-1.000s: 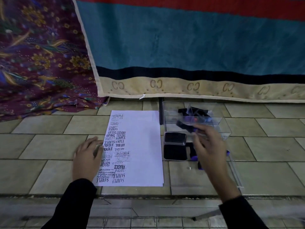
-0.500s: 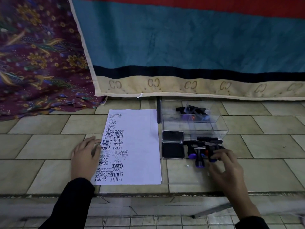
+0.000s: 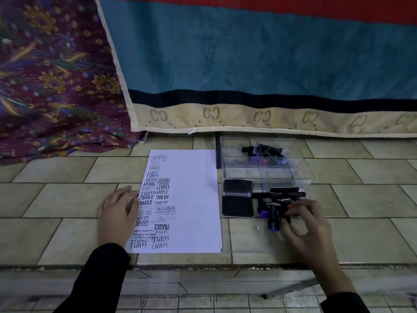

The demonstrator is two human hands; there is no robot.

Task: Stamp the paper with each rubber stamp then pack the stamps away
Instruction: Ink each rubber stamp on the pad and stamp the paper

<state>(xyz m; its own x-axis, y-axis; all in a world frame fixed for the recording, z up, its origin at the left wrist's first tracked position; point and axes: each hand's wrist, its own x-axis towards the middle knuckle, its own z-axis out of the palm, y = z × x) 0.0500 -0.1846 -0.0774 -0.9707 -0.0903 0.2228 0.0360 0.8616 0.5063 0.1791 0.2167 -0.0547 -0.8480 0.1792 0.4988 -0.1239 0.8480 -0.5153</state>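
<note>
right of the white printed paper sheet [image 3: 194, 199], the right hand [image 3: 309, 231] has come back from the clear plastic box [image 3: 300, 175] to the loose black-and-purple rubber stamps [image 3: 273, 220] beside the black ink pad [image 3: 237, 205], so packing's ongoing. its fingers are curled over one, can't tell if gripped. that stamp lies lengthwise near-to-far, purple handle toward the person. left hand [image 3: 118, 213] still flat on the paper edge.

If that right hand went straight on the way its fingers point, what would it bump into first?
The heap of loose stamps just ahead of the right hand; it may already touch one.
</note>
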